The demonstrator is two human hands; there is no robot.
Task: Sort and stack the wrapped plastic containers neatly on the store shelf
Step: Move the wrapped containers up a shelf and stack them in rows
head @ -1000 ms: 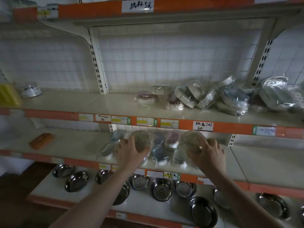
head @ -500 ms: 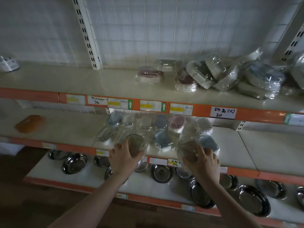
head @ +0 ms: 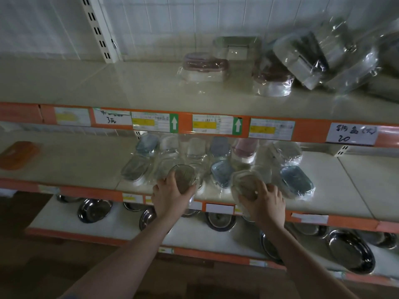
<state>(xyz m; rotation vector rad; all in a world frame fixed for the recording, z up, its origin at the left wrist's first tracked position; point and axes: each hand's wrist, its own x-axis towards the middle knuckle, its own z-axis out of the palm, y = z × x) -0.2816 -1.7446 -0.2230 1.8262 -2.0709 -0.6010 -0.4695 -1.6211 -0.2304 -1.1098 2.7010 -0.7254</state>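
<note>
The middle shelf (head: 323, 203) carries rows of wrapped containers (head: 218, 147) at its centre; a looser pile (head: 302, 59) sits on the upper shelf (head: 108, 83) at 1 o'clock. Steel bowls (head: 349, 251) line the bottom shelf. The left hand (head: 170, 195) curls its grip round one wrapped tub (head: 183, 178) at the middle shelf's front edge; at 3 o'clock of it the right hand (head: 265, 201) grips another tub (head: 246, 184)

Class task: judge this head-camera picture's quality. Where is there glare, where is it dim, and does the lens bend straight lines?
Head view: glare streaks the wrapped containers on the upper shelf; the steel dishes below sit in dim light; the shelf edge bows, so wide-angle distortion; handwritten price label stays legible.
</note>
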